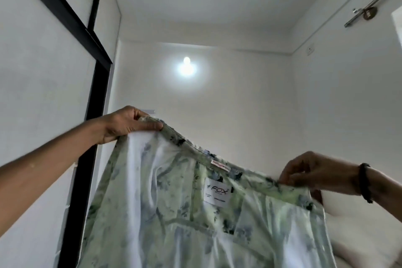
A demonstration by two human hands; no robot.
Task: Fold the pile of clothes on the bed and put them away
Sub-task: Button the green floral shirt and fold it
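A pale green and white garment (pixel 165 213) with a blue-grey floral print hangs stretched out in front of me, inside out, with a white brand label (pixel 216 191) near its top band. My left hand (pixel 128 124) grips the band's left corner, held high. Lower on the right, my right hand (pixel 313 172) pinches the band's other end; a dark bracelet sits on that wrist. The garment's lower part runs out of the frame. The bed and the pile of clothes are hidden.
A white wardrobe with black frame strips (pixel 91 115) stands close on the left. White walls enclose the room, with a lit bulb (pixel 186 67) on the far wall. A metal rod (pixel 369 4) and a wall socket (pixel 310 49) are on the right wall. Something pale like a pillow (pixel 352 230) shows behind the garment.
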